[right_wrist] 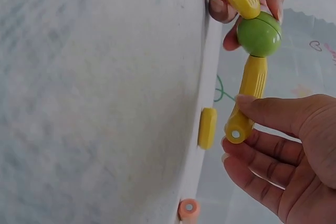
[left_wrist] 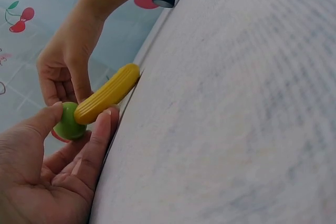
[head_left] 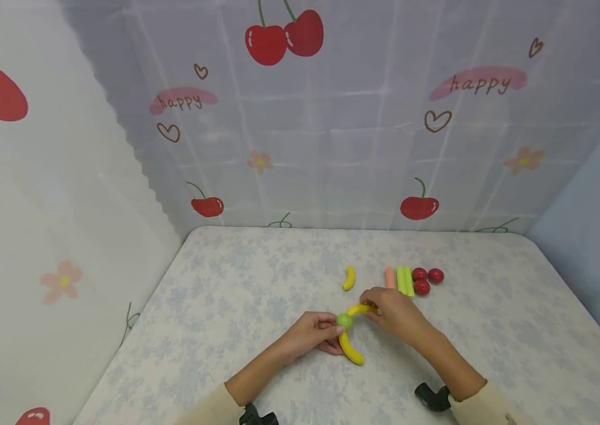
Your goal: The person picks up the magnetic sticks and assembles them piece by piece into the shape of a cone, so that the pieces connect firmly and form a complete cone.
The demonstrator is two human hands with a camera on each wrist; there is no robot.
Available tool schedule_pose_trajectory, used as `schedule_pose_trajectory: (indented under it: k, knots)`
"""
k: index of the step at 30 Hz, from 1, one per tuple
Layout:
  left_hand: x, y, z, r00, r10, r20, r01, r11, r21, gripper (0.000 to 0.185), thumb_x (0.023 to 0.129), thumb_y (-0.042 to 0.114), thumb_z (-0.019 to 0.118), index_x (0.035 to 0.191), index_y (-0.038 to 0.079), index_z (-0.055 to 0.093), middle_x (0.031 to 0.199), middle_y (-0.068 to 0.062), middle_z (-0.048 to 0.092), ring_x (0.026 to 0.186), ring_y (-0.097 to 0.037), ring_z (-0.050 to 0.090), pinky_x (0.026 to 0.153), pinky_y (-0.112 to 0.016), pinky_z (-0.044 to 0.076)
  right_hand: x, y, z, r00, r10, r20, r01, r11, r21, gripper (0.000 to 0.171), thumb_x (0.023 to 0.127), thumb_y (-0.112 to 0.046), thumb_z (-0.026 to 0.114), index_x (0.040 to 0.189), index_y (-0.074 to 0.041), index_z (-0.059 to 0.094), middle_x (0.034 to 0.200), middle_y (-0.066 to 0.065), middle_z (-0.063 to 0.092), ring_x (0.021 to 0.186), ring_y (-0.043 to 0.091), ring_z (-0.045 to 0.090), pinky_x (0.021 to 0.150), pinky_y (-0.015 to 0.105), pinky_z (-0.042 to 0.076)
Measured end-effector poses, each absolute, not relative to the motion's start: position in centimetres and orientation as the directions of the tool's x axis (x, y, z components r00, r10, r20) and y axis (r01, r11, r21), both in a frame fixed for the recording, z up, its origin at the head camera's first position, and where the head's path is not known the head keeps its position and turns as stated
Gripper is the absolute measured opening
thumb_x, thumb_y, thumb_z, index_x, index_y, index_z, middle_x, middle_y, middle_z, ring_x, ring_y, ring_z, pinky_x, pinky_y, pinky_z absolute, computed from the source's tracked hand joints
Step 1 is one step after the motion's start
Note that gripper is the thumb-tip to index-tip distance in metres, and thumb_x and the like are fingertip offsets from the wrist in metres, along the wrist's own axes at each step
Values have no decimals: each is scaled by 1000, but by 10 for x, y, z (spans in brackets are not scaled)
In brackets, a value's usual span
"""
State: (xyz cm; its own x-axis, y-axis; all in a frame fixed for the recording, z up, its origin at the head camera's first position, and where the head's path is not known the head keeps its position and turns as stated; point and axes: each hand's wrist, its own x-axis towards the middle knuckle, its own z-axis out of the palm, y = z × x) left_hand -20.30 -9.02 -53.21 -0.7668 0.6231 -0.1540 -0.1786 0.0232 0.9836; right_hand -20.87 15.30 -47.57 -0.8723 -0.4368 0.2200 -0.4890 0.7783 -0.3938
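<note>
Nearest the head camera, the left hand (head_left: pixel 313 333) pinches a green ball (head_left: pixel 345 321) between thumb and fingers, just above the worktop (head_left: pixel 199 307). One yellow curved piece (head_left: pixel 351 349) runs from the ball toward the viewer. A second yellow curved piece (head_left: pixel 362 309) joins the ball on the far right; the right hand (head_left: pixel 398 313) grips its outer end. Farther back lie a loose yellow piece (head_left: pixel 349 278), an orange stick (head_left: pixel 389 277), green sticks (head_left: pixel 406 281) and three red balls (head_left: pixel 426 280).
</note>
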Motion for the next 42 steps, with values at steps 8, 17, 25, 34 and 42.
schedule_pose_trajectory:
  k: [8, 17, 25, 34, 42]
  knots:
    - [-205, -90, -531, -789, 594, -158, -127, 95, 987, 32, 102, 27, 64, 126, 5, 68, 91, -12, 75, 66, -17, 70, 58, -28, 59, -209, 149, -479, -834, -501, 230, -552, 756, -352, 22, 79, -7, 87, 96, -14, 75, 89, -7, 69, 75, 7, 60, 70, 26, 55]
    - [-205, -88, -528, -807, 567, -166, -86, 165, 983, 29, 102, 33, 63, 115, 9, 73, 69, -7, 67, 49, -11, 56, 42, -21, 45, -208, 149, -479, -787, -555, 270, -617, 708, -343, 24, 78, -5, 88, 96, -14, 74, 90, -7, 69, 78, 7, 62, 71, 27, 55]
    - [-205, -87, -525, -821, 540, -184, -100, 180, 979, 25, 101, 31, 66, 107, 9, 75, 63, -3, 60, 44, -8, 46, 38, -19, 35, -206, 144, -474, -778, -585, 229, -627, 704, -332, 22, 80, -8, 87, 97, -16, 76, 91, -9, 69, 79, 7, 62, 70, 26, 54]
    - [-205, -86, -528, -823, 534, -194, -107, 189, 976, 23, 100, 29, 67, 104, 8, 75, 65, -3, 63, 44, -8, 48, 38, -19, 37, -207, 159, -461, -835, -528, 154, -538, 727, -427, 29, 82, -10, 85, 109, -11, 75, 102, -2, 73, 89, 17, 65, 74, 30, 55]
    - [-203, -88, -530, -819, 542, -188, -91, 200, 975, 27, 100, 31, 68, 107, 6, 75, 64, -5, 62, 43, -8, 47, 38, -19, 39, -225, 206, -452, -902, -380, 203, -430, 762, -485, 31, 84, -9, 84, 113, -8, 75, 104, 5, 74, 89, 22, 65, 75, 38, 58]
